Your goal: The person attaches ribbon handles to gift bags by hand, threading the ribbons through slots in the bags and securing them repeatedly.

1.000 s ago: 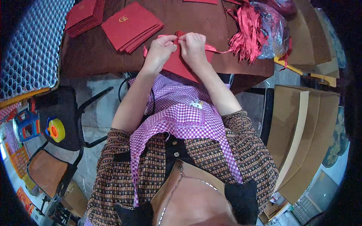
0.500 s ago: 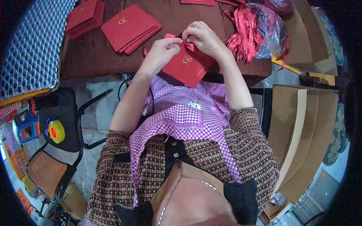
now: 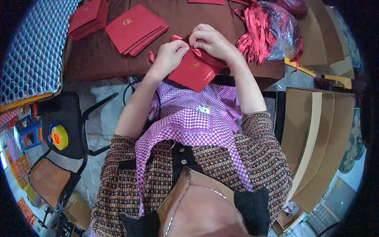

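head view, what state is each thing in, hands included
Left hand, pinching ribbon
Right hand, pinching ribbon
Red card, printed side showing
Ribbon, curled at card's top
Middle card stack, fanned
Left card stack, piled up
Spare ribbons, loosely bunched
Plastic bag, crumpled
Tape roll, resting on black chair

Brown-black checked jacket (image 3: 126, 177), black collar (image 3: 252, 205); purple-white gingham apron (image 3: 177, 130), cartoon patch (image 3: 203, 110); silver necklace (image 3: 189, 181).
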`<state>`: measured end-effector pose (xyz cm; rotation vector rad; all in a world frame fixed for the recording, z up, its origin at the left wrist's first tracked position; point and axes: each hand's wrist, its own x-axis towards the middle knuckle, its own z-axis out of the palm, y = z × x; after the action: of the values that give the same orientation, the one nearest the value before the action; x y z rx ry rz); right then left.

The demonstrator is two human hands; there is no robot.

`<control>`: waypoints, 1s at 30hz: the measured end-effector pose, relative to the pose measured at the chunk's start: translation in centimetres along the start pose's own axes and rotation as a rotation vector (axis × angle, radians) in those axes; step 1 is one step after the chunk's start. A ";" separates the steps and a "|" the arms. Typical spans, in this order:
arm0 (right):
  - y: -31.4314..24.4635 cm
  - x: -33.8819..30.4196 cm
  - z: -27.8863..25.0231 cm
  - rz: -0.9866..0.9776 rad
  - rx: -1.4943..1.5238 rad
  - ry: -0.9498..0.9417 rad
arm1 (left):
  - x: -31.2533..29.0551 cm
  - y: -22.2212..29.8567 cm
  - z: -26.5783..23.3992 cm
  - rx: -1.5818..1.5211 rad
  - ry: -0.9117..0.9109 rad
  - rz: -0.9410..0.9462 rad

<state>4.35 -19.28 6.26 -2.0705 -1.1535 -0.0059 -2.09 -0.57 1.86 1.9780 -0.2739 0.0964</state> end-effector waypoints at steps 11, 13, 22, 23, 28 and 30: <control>0.7 -1.7 -0.6 0.242 0.101 -0.159 | -0.1 -0.6 -1.8 -0.629 0.301 -0.395; 1.1 -1.9 -0.7 0.246 0.085 -0.154 | 0.0 0.2 -1.7 -0.645 0.330 -0.396; 1.2 -2.0 -0.4 0.298 0.076 -0.107 | -0.4 0.7 -2.4 -0.511 0.415 -0.350; 1.2 -1.9 -0.3 0.316 0.071 -0.108 | -0.4 0.7 -2.4 -0.502 0.419 -0.356; 1.6 -2.1 0.5 0.275 0.032 -0.076 | -0.3 -1.4 -2.9 -0.003 0.549 -0.088; 2.0 -2.5 0.6 0.280 0.023 -0.065 | -0.7 1.8 -2.8 0.194 0.641 0.102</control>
<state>4.09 -21.41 3.80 -2.2084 -0.8874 0.2097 -3.04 1.38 4.47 2.0093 0.0579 0.8301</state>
